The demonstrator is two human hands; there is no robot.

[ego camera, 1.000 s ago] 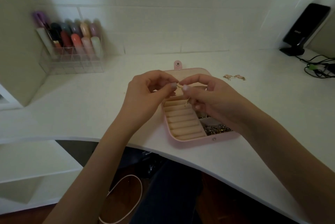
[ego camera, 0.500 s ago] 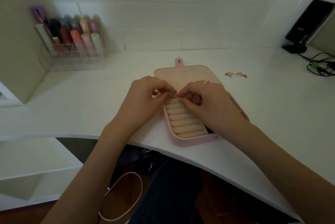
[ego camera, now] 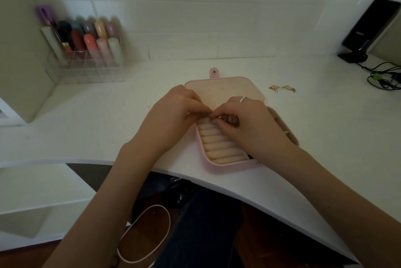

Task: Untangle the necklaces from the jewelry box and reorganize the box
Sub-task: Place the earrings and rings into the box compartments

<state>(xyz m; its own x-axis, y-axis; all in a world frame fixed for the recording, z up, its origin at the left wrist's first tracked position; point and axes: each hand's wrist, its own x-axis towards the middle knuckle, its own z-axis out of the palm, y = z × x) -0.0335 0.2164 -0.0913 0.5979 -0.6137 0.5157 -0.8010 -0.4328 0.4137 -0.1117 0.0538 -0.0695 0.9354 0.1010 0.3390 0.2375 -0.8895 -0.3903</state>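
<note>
Jewelry box (ego camera: 208, 164) open on desk (ego camera: 108, 120), lid away, both hands' fingers (ego camera: 206, 109) pinching chain (ego camera: 211, 118) (tiny)

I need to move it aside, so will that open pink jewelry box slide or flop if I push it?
The open pink jewelry box would likely slide easily on the smooth white desk. It looks light. Its flat-lying lid may flop at the hinge.

Home vanity desk (ego camera: 108, 120) — lipstick organizer (ego camera: 86, 59), white tiles
</note>
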